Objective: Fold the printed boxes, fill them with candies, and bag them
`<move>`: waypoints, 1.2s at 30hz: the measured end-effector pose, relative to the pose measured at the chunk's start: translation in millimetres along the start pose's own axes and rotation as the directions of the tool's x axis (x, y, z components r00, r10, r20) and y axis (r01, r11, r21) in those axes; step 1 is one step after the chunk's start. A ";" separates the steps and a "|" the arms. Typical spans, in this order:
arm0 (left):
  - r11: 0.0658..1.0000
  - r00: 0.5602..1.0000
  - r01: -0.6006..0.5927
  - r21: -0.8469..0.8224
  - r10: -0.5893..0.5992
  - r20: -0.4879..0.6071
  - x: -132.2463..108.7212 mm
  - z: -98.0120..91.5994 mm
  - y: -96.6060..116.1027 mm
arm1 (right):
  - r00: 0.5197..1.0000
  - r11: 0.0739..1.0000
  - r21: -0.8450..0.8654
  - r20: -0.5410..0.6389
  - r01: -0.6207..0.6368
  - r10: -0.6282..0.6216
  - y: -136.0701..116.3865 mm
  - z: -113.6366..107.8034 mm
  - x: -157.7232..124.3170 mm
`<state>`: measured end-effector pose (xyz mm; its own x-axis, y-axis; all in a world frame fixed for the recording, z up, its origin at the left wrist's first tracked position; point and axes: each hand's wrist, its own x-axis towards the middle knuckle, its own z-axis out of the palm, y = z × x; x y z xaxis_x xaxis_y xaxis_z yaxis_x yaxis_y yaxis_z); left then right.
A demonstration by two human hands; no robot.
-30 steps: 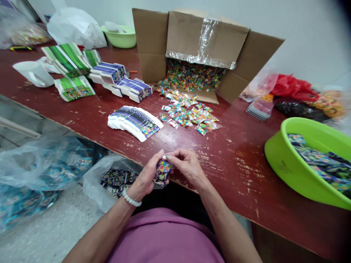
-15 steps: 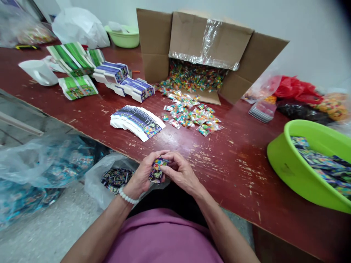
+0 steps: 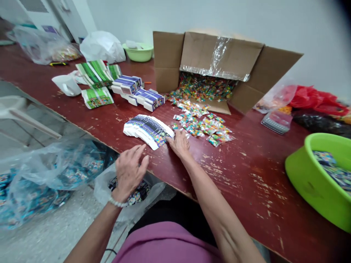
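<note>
My left hand (image 3: 130, 168) is open and holds nothing, its fingers spread above the table's front edge. A white bead bracelet (image 3: 117, 202) circles that wrist. Below it, a clear plastic bag (image 3: 102, 190) holds several small dark printed packets (image 3: 137, 195). My right hand (image 3: 179, 144) reaches down to the right end of a fanned stack of flat printed cartons (image 3: 148, 129). Its thumb is at the cartons' edge and its fingers lie beside the nearest wrapped candies (image 3: 204, 126). Nothing is visibly lifted in it, and its fingertips are partly hidden.
An open cardboard box (image 3: 222, 54) spills candies onto the red table (image 3: 219, 175). Strapped carton bundles (image 3: 148, 98) and a white mug (image 3: 66, 85) stand at the left. A green basin (image 3: 309, 182) of packets is at the right. Bags of blue packets (image 3: 79, 164) lie on the floor.
My hands have parted, and the small printed packet they held is out of them. The left moved left over the bag; the right moved forward to the fanned cartons. The view swung left.
</note>
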<state>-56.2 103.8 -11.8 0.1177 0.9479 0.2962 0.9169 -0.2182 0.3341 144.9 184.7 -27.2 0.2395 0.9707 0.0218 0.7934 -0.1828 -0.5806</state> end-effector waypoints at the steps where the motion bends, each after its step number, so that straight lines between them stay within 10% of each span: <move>1: 0.997 0.999 -0.045 0.060 0.044 0.005 8.8 5.5 6.9 | 1.000 0.999 -0.050 0.009 -0.015 0.016 -3.6 0.6 0.3; 7: 0.974 0.992 -0.107 0.200 0.093 0.081 47.2 35.0 16.7 | 0.994 0.996 -0.004 -0.059 -0.092 0.091 -3.1 8.1 -4.5; 14: 0.976 0.997 -0.066 0.206 0.059 0.039 48.3 40.3 14.1 | 0.978 0.737 0.656 0.007 -0.162 0.209 19.5 4.8 1.7; 18: 0.999 0.998 0.024 -0.023 -0.026 -0.054 39.1 15.9 25.7 | 0.987 0.604 0.781 0.096 -0.157 0.132 34.8 -15.1 -20.4; 20: 0.932 0.993 0.107 -0.347 -0.083 0.082 33.2 1.1 31.7 | 0.989 0.527 0.837 0.123 -0.150 0.087 40.2 -25.6 -40.0; 22: 0.676 0.913 0.303 -0.671 -0.003 0.408 26.2 -9.7 37.6 | 0.988 0.412 0.900 0.151 -0.144 0.017 42.3 -35.9 -60.1; 24: 0.362 0.684 0.585 -0.725 0.260 0.682 17.6 -13.9 44.2 | 0.978 0.300 0.940 0.193 -0.162 -0.077 41.2 -45.9 -76.5; 27: 0.119 0.397 0.829 -0.546 0.563 0.725 3.1 -10.4 55.1 | 0.947 0.242 0.945 0.266 -0.219 -0.179 37.7 -59.3 -91.4; 36: 0.046 0.478 0.826 -0.562 0.472 0.741 -10.7 -9.7 73.5 | 0.958 0.213 0.954 0.247 -0.213 -0.147 35.8 -76.6 -105.4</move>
<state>6.2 75.4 18.3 0.7713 0.5222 -0.3639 -0.0749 0.6422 0.7629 190.8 63.8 12.1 -0.0255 0.9952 -0.0947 -0.4158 -0.0967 -0.9043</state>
